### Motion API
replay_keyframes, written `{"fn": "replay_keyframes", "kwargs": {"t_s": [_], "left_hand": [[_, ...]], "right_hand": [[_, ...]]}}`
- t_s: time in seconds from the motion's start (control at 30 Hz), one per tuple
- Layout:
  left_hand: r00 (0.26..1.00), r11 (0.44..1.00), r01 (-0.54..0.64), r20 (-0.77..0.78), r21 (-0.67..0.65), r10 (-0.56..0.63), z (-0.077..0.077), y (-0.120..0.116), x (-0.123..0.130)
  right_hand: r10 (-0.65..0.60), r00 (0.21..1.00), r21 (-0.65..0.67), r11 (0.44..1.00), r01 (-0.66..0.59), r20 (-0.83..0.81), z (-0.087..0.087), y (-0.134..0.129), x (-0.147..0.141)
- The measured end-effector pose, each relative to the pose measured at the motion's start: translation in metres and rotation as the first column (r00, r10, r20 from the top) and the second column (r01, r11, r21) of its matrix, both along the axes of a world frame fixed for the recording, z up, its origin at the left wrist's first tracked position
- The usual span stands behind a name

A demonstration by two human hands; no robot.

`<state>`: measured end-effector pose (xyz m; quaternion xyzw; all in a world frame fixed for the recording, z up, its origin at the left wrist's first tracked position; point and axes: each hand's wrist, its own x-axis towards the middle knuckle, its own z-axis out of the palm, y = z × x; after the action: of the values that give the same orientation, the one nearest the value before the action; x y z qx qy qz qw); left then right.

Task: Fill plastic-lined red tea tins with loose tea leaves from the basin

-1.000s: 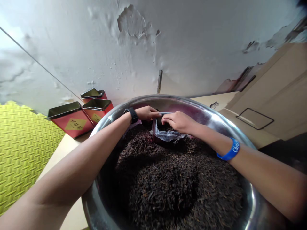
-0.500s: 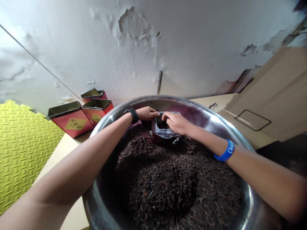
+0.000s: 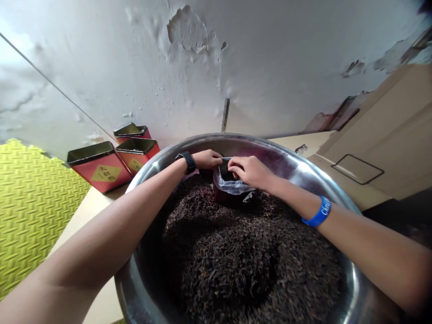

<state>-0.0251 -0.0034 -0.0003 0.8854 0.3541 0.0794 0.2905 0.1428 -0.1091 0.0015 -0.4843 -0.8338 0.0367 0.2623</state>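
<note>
A large metal basin [image 3: 337, 193] holds a heap of dark dried leaves [image 3: 232, 256]. Near its far side a dark red tin [image 3: 229, 197] sits on the leaves, lined with a clear plastic bag [image 3: 232, 186] whose edge folds out over the rim. My left hand [image 3: 208, 159], below a black watch, pinches the bag at the tin's far left corner. Over the tin's right side, my right hand [image 3: 251, 171] has its fingers curled together at the bag's opening; what lies between them is too small to make out.
Three open red tins, one large [image 3: 104, 173], stand left of the basin on a pale board [image 3: 104, 306]. A yellow textured mat [image 3: 33, 216] lies at far left. Cardboard [image 3: 398, 135] stands at right, a peeling wall [image 3: 270, 67] behind.
My right hand has shifted slightly, its fingers rearranged over the bag's opening. My left hand stays at the corner, nearly unmoved.
</note>
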Motion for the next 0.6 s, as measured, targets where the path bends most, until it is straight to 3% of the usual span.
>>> {"fn": "replay_keyframes", "kwargs": {"t_s": [0.13,0.3,0.43,0.6], "left_hand": [[0.998,0.998,0.058,-0.014,-0.018,-0.058,0.005,-0.004,0.001],[0.994,0.990,0.107,-0.019,-0.089,-0.109,0.008,-0.005,0.003],[0.991,0.991,0.130,-0.042,-0.022,-0.131,0.008,-0.007,0.006],[0.998,0.995,0.050,-0.045,-0.091,-0.054,-0.004,-0.014,0.015]], "right_hand": [[-0.016,1.000,0.066,0.998,0.017,-0.015,0.002,-0.001,0.000],[0.107,0.992,0.124,0.987,-0.098,-0.064,0.002,-0.002,-0.001],[0.170,0.983,0.171,0.973,-0.156,-0.070,0.000,-0.002,-0.002],[0.181,0.981,0.193,0.967,-0.166,-0.064,-0.003,-0.001,-0.002]]}}
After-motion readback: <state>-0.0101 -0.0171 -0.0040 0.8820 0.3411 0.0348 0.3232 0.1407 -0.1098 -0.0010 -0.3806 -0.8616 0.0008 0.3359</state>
